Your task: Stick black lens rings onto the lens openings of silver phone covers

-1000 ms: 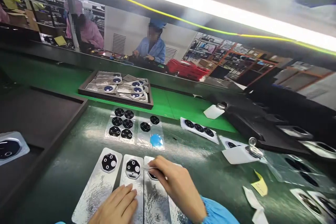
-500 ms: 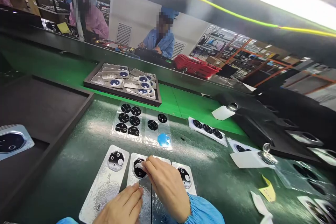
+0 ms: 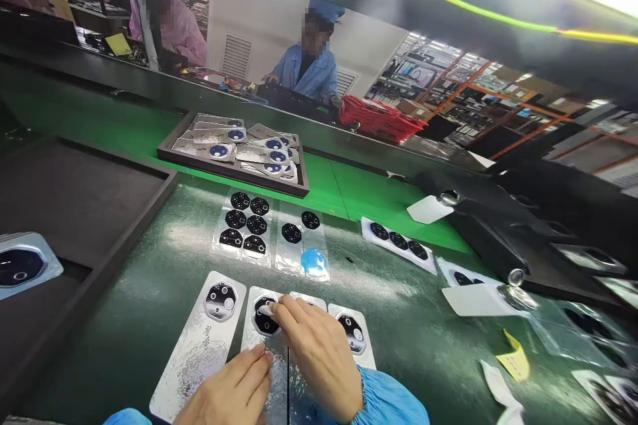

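Note:
Several silvery panels with black octagonal camera windows lie in a row before me. My left hand rests with fingers flat on the lower part of the second panel, steadying it against the table. Over that panel's black octagonal window, my right hand pinches a small white piece that looks like a wipe, its tip touching the window. Left of it lies another silvery panel, uncovered. My right hand partly hides the third panel; the fourth panel shows beyond my wrist.
Clear sheets of black octagonal stickers lie behind the panels. A dark tray of finished-looking panels stands farther back; another dark tray is at left. White strips with round metal pieces lie right. Co-workers sit opposite.
The view has shifted slightly. Both my hands keep nearly the same place on the second panel. Opposite, the person in blue has shifted a little, one hand farther right.

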`<state>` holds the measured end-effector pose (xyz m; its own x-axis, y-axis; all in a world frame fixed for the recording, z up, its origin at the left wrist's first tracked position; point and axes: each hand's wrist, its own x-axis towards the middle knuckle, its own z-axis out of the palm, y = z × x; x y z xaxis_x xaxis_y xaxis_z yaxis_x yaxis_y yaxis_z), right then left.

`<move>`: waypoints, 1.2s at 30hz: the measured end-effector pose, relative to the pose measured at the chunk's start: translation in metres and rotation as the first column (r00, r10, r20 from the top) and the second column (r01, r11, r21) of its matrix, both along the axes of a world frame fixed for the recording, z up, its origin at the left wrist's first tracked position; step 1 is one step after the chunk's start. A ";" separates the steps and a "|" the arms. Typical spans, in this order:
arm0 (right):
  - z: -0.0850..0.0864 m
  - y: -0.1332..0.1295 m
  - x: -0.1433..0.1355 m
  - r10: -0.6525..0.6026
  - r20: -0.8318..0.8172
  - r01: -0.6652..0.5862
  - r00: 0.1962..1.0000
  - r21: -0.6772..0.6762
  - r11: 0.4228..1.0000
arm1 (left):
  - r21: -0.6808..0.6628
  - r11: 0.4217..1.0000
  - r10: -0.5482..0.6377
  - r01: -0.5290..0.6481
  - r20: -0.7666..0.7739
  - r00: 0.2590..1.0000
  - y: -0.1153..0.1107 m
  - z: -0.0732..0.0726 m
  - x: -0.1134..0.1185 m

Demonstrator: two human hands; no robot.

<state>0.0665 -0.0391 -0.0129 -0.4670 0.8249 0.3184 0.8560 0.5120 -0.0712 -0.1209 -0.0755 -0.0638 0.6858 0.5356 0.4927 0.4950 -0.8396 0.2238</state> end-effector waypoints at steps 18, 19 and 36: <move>0.000 -0.002 -0.001 -0.010 0.003 0.010 1.000 0.018 1.000 | -0.025 1.000 -0.004 0.004 0.009 1.000 -0.002 0.000 -0.002; 0.000 -0.002 0.000 -0.011 0.005 0.011 1.000 0.017 1.000 | -0.027 1.000 -0.006 0.006 0.007 1.000 -0.002 -0.001 -0.002; -0.002 -0.003 0.000 -0.013 0.006 0.013 1.000 0.021 1.000 | -0.055 0.998 0.011 -0.011 0.006 1.000 -0.004 -0.006 -0.001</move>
<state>0.0664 -0.0418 -0.0150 -0.4582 0.8240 0.3332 0.8630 0.5021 -0.0550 -0.1219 -0.0799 -0.0702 0.6767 0.5695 0.4666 0.5026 -0.8204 0.2726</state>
